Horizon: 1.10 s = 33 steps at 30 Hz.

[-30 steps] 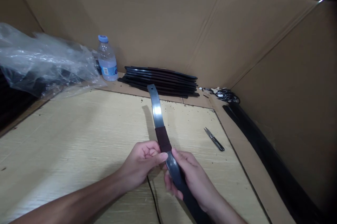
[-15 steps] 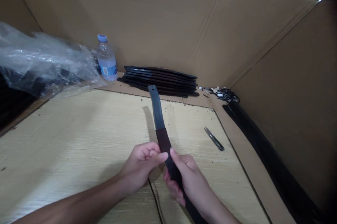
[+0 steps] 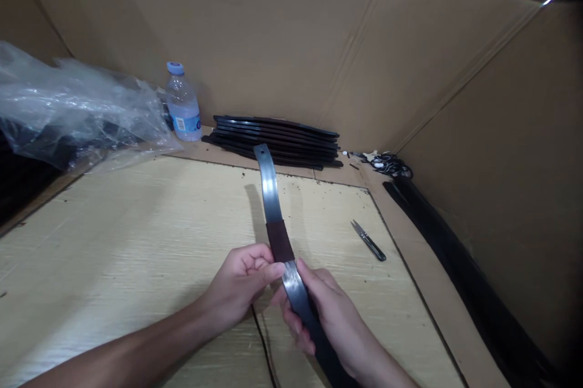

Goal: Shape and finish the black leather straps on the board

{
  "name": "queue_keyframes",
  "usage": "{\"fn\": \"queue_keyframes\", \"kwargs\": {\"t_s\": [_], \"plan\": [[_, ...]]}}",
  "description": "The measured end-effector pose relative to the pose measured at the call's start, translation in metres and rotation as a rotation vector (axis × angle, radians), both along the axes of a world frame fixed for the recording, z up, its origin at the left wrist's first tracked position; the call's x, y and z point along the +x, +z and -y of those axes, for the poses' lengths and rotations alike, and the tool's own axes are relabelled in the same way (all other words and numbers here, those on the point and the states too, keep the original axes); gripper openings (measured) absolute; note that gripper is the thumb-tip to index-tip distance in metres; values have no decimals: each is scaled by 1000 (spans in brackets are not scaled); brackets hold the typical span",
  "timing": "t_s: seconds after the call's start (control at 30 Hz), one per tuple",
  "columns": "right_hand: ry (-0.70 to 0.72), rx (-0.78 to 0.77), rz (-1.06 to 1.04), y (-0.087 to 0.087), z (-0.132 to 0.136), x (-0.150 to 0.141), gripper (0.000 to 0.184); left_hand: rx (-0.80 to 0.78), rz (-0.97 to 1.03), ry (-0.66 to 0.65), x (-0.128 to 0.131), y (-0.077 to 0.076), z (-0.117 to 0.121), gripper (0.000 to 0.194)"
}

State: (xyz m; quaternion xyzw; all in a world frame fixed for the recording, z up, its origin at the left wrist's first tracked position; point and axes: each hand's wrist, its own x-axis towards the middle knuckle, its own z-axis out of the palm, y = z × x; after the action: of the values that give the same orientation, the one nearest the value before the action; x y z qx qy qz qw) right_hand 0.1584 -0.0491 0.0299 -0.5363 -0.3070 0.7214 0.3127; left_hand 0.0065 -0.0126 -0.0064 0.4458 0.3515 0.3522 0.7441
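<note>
A long, flat, slightly curved black strip with a small hole near its far end slants up over the board. Part of its length is wrapped in a dark brown band of close turns. My right hand grips the strip below the band, thumb along its right edge and fingers curled underneath. At the left edge, just under the band, my left hand is closed in a pinch on a thin dark cord, which hangs down below that hand. The cord's path between my fingers is hidden.
Black thread snips lie right of the strip. Behind are a stack of similar dark strips, a water bottle and clear plastic wrapping. Tangled cords and long black strips lie right, by cardboard walls.
The strip has turned slightly in my hands, so its face now shines in the light. Both hands stay in nearly the same place on it.
</note>
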Motion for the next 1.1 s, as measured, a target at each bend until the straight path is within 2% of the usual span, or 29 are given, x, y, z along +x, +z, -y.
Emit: {"fn": "queue_keyframes", "kwargs": {"t_s": [0.13,0.27,0.53,0.7,0.83,0.97,1.1], "plan": [[-41,-33,-38,0,1,2,56,-58,64,11,1,2,1,29],[-3,18,1,0,1,0,56,-100,103,49,4,5,1,31],[20,33,20,-2,3,0,57,-63,98,42,6,7,5,28],[-29,-34,-230,4,3,3,37,-91,73,109,4,4,1,30],[-68,14,-233,5,2,3,27,-78,73,165,5,1,-3,31],[-68,82,-218,3,2,1,22,-81,191,93,5,1,-3,24],[-59,93,-225,0,2,1,25,-87,196,61,3,-1,-5,26]]}}
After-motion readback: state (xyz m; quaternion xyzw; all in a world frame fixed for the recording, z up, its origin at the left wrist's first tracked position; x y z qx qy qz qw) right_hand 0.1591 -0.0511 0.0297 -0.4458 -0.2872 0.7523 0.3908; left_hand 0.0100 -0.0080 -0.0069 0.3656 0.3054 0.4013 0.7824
